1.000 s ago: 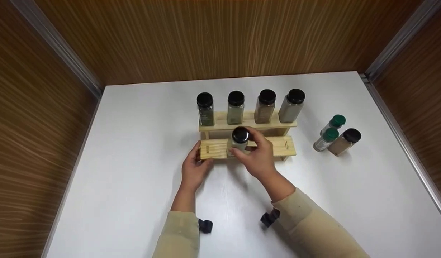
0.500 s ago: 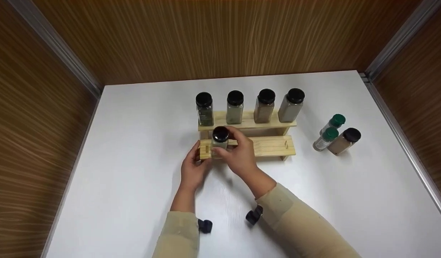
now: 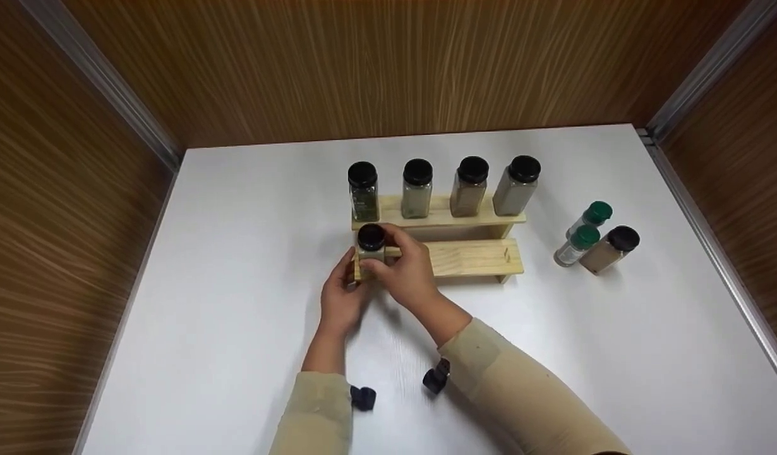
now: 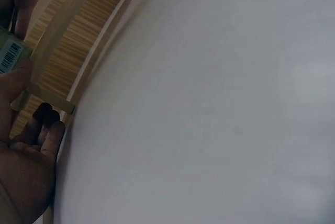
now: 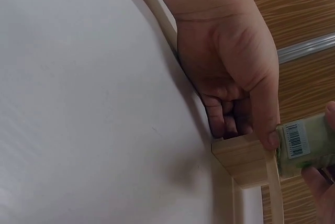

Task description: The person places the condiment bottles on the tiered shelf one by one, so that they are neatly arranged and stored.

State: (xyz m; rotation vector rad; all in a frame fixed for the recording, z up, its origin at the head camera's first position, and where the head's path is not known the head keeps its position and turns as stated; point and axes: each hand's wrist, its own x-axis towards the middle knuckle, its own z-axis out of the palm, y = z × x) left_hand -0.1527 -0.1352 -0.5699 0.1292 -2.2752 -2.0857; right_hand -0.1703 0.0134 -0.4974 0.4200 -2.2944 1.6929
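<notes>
Jar (image 3: 371, 239) | right hand (image 3: 409, 270) — pinching it | left hand (image 3: 340, 303) — just beside, gripping wooden rack (image 3: 469, 259)

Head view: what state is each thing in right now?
Rack: standing, gripped by left hand
Held jar: upright, capped, held by right hand
Four upper-shelf jars: standing, capped
Two green-capped bottles: standing, capped
Off-rack black-capped jar: standing on table, capped

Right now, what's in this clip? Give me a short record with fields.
right hand: holds black-capped barcoded jar at lower shelf's left end
left hand: grips two-tier wooden rack at that same end
upper shelf: four black-capped clear jars
right of rack: two green-capped bottles, one black-capped brown-filled jar
surface: white tabletop
</notes>
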